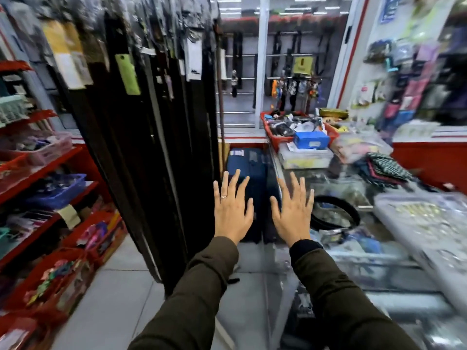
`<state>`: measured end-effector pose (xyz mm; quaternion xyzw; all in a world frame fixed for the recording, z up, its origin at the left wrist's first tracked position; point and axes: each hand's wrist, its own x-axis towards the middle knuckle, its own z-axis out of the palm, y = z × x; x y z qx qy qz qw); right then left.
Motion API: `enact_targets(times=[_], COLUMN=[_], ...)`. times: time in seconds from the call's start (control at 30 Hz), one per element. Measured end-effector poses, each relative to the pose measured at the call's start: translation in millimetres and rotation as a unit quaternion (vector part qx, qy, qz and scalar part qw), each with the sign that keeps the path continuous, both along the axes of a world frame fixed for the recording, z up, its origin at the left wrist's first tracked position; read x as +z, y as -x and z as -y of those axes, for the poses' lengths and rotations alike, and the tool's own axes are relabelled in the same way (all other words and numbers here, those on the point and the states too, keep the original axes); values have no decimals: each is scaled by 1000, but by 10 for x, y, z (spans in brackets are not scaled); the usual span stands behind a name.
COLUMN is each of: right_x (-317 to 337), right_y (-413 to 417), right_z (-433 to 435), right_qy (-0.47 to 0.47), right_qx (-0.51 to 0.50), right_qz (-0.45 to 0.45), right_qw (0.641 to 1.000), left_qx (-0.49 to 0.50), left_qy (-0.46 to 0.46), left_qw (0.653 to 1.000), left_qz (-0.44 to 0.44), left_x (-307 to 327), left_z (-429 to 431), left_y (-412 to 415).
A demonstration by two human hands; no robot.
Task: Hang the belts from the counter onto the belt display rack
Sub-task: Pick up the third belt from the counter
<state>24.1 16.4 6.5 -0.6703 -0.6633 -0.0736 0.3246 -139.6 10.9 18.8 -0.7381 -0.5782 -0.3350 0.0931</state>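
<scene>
The belt display rack (141, 127) beside me already hung thick with dark belts; on the glass counter (336, 183) one coiled black belt (336, 215) was left to hang, I judged. My left hand (232, 210) and right hand (293, 213) hovered spread, empty

Red basket (275, 137) of small goods sits at the far end, a blue box (311, 140) at its near edge. Red shelves (50, 165) at left hold a blue tray (59, 189). Dark suitcase (249, 170) stands on the floor.

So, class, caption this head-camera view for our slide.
Both open hands, left hand and right hand, empty between hanging belts and coiled belt.
</scene>
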Motion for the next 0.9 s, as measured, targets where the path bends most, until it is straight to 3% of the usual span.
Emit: enact_targets(times=[0.27,0.5,0.7,0.9], right_x=[-346,-488,-469,-369], right_y=[-1154,-1761,-1923,-1931], right_z=[163,-11,-227,-237], right_qy=[175,364,354,350], right_qx=[-69,-48,-10,43], right_qz=[33,138,139,60], right_qw=[982,920,925,934], left_qx=[-129,-250,-243,-212], left_qy=[116,281,332,285], left_qw=[983,911,885,912], left_qz=[-54,-167,-217,-206], left_x=[-491,-648,-680,-690], left_z=[-246,-636,-773,-733], left_y=[-962,-1733,-2100,-2059])
